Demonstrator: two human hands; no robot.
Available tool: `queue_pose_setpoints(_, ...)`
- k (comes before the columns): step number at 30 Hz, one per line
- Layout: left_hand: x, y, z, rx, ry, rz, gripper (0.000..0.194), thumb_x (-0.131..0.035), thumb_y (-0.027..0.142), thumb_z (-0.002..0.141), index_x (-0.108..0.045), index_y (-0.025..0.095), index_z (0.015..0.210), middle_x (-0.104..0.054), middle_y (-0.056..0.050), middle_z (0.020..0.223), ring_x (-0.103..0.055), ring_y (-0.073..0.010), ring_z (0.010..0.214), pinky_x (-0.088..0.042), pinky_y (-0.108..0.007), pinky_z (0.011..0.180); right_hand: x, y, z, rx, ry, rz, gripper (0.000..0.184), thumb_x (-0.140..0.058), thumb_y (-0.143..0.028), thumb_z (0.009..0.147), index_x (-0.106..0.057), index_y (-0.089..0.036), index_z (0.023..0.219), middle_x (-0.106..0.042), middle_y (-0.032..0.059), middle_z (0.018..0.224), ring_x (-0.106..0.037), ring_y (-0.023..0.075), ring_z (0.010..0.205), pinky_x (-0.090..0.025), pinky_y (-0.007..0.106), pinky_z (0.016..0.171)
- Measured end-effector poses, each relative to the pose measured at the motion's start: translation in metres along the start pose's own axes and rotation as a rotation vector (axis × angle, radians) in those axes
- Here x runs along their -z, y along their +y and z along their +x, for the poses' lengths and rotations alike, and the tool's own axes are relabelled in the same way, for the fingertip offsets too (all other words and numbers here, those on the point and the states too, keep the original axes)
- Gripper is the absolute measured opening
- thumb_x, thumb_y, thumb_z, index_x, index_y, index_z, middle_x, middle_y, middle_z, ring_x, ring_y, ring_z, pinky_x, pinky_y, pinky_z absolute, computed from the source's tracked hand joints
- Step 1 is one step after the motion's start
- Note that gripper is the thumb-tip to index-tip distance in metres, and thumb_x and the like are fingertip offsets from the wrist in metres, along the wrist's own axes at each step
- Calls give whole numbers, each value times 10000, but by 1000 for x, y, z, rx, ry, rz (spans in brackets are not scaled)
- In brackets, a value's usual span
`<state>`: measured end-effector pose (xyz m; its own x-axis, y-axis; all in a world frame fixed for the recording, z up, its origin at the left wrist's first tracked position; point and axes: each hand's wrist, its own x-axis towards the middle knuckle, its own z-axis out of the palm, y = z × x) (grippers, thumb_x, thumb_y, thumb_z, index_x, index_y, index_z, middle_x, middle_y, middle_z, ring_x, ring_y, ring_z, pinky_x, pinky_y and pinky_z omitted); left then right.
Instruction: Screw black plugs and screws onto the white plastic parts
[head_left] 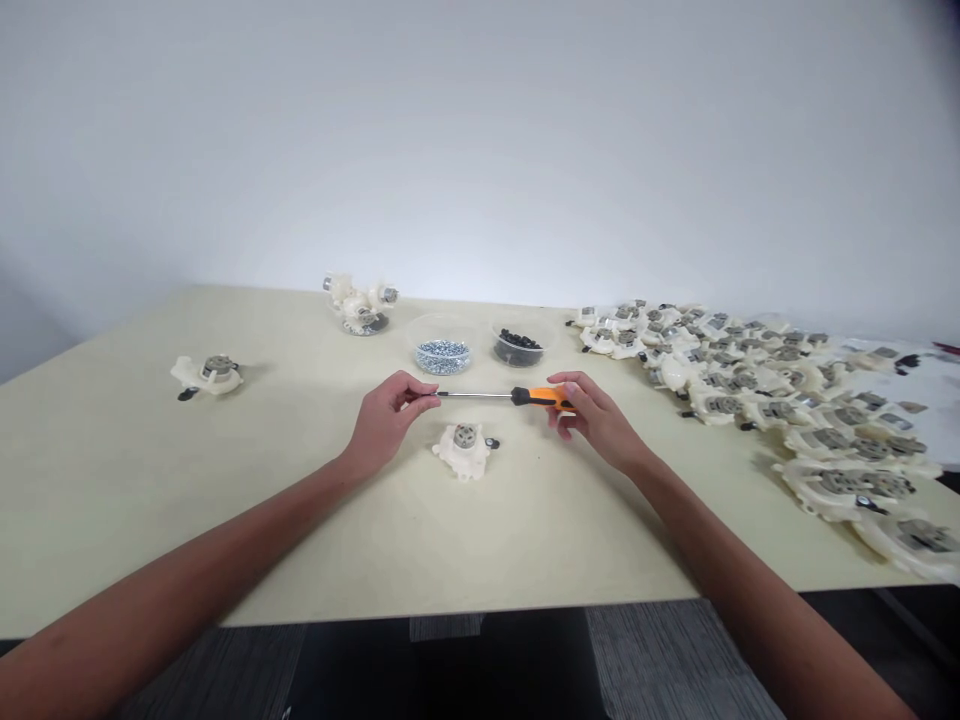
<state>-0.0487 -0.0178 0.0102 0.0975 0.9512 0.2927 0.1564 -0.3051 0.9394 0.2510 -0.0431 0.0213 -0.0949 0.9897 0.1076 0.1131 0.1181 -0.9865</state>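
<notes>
Both hands hold a screwdriver (480,395) level above the table. My right hand (589,415) grips its orange and black handle. At the other end, my left hand (394,415) pinches the tip between thumb and fingers; whether a screw is also there is too small to tell. Just below the shaft, a cream plastic housing with a grey motor (463,455) lies on the table, with a small black piece at its right side. Behind the screwdriver stand a clear bowl of silvery screws (442,357) and a clear bowl of small black parts (517,350).
Many similar motor housings (750,370) spread over the table's right side. One more housing (210,375) lies at the left. A pile of cream parts (361,303) stands at the back left. A white wall rises behind the table (315,560), whose front edge is near me.
</notes>
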Motion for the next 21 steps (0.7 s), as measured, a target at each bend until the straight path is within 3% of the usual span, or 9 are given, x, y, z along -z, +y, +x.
queue_pose_setpoints(2, 0, -1, 1, -5, 12, -14, 230, -715, 403, 731, -630, 194, 781, -708, -45, 954, -640, -181, 890, -491, -322, 824, 0, 0, 0, 34, -18, 61, 308, -617, -405, 843, -507, -273, 1099, -597, 15, 942, -592, 164, 820, -489, 307, 639)
queue_pose_setpoints(4, 1, -1, 2, -3, 20, -21, 232, -715, 403, 732, -630, 193, 784, -706, -46, 958, -641, -180, 889, -495, -321, 827, 0, -1, 0, 36, -10, 68, 320, -634, -382, 835, -500, -271, 1104, -601, 0, 889, -595, 156, 779, -492, 328, 685)
queue_pose_setpoints(8, 0, 0, 1, -15, 12, -6, 225, -701, 404, 748, -643, 196, 812, -698, -46, 954, -637, -176, 897, -497, -316, 837, -1, -1, 0, -13, 22, -17, 292, -493, -480, 906, -539, -228, 1045, -554, -19, 678, -531, 128, 542, -422, 293, 519)
queue_pose_setpoints(10, 0, 0, 1, -29, 7, -5, 224, -697, 405, 754, -648, 197, 818, -690, -44, 942, -636, -175, 907, -497, -310, 840, -1, 0, 0, -23, 3, 16, 272, -519, -463, 896, -542, -238, 1047, -560, -9, 727, -549, 138, 603, -422, 283, 515)
queue_pose_setpoints(13, -1, 0, 1, -26, 15, -25, 236, -703, 410, 746, -649, 193, 822, -691, -50, 948, -637, -180, 924, -499, -312, 849, -1, 1, 1, -4, -22, 119, 298, -652, -354, 825, -523, -269, 1079, -578, -1, 870, -575, 153, 777, -474, 301, 627)
queue_pose_setpoints(15, -2, -1, 1, 2, 12, -38, 251, -706, 416, 739, -651, 193, 840, -699, -57, 978, -638, -181, 914, -504, -316, 834, -1, 1, 2, 13, -4, 139, 298, -674, -336, 808, -536, -256, 1060, -583, 2, 888, -575, 149, 791, -480, 311, 672)
queue_pose_setpoints(17, -2, -1, 1, 36, 2, -39, 262, -707, 422, 735, -658, 195, 857, -706, -59, 996, -637, -177, 881, -510, -314, 800, -1, 1, 2, 2, 14, 99, 256, -635, -392, 835, -558, -224, 1012, -591, 6, 823, -573, 142, 708, -469, 307, 636)
queue_pose_setpoints(21, -1, 0, 1, 73, -3, -48, 243, -709, 411, 731, -666, 197, 838, -715, -53, 979, -631, -166, 829, -509, -302, 748, -1, 2, 1, -63, -10, -23, 340, -489, -524, 893, -565, -205, 981, -585, 9, 709, -536, 137, 556, -399, 282, 488)
